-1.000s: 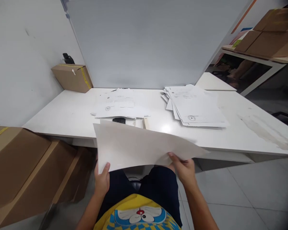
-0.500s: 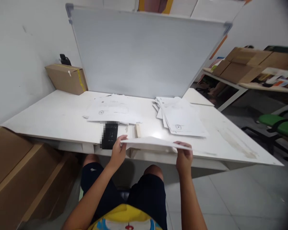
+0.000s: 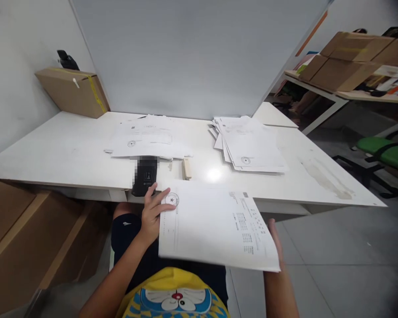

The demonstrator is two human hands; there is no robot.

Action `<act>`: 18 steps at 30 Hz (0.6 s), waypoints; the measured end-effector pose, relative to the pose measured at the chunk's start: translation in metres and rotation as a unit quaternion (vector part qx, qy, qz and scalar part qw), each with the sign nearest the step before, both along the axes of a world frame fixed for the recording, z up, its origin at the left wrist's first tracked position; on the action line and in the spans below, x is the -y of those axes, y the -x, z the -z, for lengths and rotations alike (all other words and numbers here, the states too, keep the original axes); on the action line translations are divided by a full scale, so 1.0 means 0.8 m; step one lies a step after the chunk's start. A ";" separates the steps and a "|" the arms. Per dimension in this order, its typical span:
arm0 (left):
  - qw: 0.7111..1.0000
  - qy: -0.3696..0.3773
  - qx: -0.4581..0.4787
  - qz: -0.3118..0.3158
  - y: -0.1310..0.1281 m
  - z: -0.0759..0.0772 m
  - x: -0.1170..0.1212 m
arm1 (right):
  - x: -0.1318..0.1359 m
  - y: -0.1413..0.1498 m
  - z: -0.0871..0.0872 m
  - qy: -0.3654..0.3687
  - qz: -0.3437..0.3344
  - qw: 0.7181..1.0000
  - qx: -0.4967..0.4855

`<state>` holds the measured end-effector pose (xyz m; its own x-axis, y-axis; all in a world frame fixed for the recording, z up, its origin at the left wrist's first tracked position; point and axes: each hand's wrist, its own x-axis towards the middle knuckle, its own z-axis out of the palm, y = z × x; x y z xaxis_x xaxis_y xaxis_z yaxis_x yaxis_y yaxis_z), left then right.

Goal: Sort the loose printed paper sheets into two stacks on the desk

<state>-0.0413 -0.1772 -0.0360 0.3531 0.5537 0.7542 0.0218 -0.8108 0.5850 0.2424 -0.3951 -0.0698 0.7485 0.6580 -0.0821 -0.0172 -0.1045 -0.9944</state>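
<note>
A printed white sheet (image 3: 212, 225) with a round stamp lies face up over my lap, its far edge at the front of the white table (image 3: 69, 154). My left hand (image 3: 152, 212) holds its left edge, thumb on top near the stamp. My right hand (image 3: 275, 238) is under the sheet's right edge, and only part of it shows. A black device (image 3: 145, 176) rests on the table just beyond my left hand.
Two piles of printed papers lie on the table, one at the middle (image 3: 146, 141) and one to the right (image 3: 248, 148). A whiteboard (image 3: 199, 53) leans behind them. Cardboard boxes stand at the back left (image 3: 69, 90) and beside my left leg (image 3: 26, 247). A green chair (image 3: 384, 152) is at right.
The sheet was blank side up, passed edge-on at the table front, and now lies printed side up, nearer my lap. Both hands shifted with it.
</note>
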 end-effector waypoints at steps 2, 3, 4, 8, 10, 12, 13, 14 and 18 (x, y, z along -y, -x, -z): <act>0.999 0.001 -0.040 0.028 -0.011 0.007 -0.004 | 0.013 -0.002 0.000 0.001 -0.015 0.998 -0.069; 0.998 0.006 -0.054 0.039 -0.016 0.011 -0.005 | 0.017 -0.005 -0.001 0.004 -0.026 0.994 -0.105; 0.997 0.012 -0.067 0.044 -0.020 0.016 -0.006 | 0.020 -0.008 -0.002 0.011 -0.040 0.990 -0.135; 0.993 0.004 -0.112 0.030 -0.032 0.036 -0.012 | 0.019 -0.024 -0.010 0.049 -0.039 0.985 -0.162; 0.989 -0.021 -0.144 0.029 -0.036 0.044 -0.016 | 0.015 -0.031 -0.013 0.054 -0.024 0.985 -0.161; 0.983 -0.046 -0.176 0.028 -0.039 0.049 -0.019 | 0.010 -0.038 -0.016 0.058 -0.014 0.986 -0.153; 0.980 -0.057 -0.191 0.024 -0.040 0.051 -0.020 | 0.008 -0.042 -0.016 0.059 -0.008 0.987 -0.146; 0.976 -0.067 -0.205 0.017 -0.041 0.052 -0.021 | 0.005 -0.046 -0.017 0.060 -0.004 0.989 -0.139; 0.965 -0.083 -0.250 -0.008 -0.044 0.048 -0.019 | -0.003 -0.068 -0.018 0.062 0.007 0.992 -0.109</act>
<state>-0.0057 -0.1616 -0.0741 0.6880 0.4482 0.5708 0.2799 -0.8895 0.3611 0.2970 -0.3931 -0.0558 0.7131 0.6222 -0.3229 -0.2337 -0.2232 -0.9463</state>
